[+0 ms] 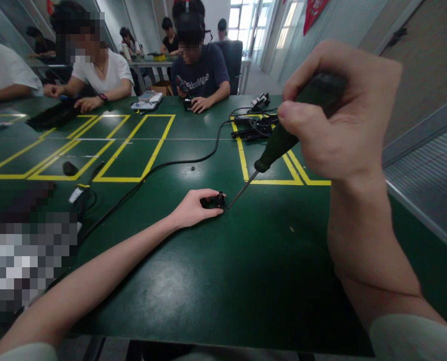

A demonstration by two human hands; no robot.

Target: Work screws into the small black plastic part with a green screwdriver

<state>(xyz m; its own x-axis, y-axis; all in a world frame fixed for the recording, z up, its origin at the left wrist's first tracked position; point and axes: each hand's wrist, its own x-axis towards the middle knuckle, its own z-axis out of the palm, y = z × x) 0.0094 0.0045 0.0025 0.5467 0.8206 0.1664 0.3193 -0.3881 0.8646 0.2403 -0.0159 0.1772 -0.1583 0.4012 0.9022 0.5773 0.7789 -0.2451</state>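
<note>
My left hand (pixel 196 206) rests on the green table, its thumb and fingers closed around a small black part (pixel 219 200) with a round upright post on top. Its exact kind is too small to make out. In my right hand (pixel 332 115) I grip a screwdriver (pixel 279 145) with a dark green handle, held high at a slant. The thin metal shaft points down and to the left, and its tip ends just right of the black part, seemingly apart from it.
A black cable (pixel 178 163) crosses the green table (pixel 215 291) to a pile of black parts (pixel 253 130). Yellow tape (pixel 159 145) marks rectangles. Across the table a person (pixel 200 70) handles a tool; another person (pixel 103 75) sits by a black tray (pixel 53 115).
</note>
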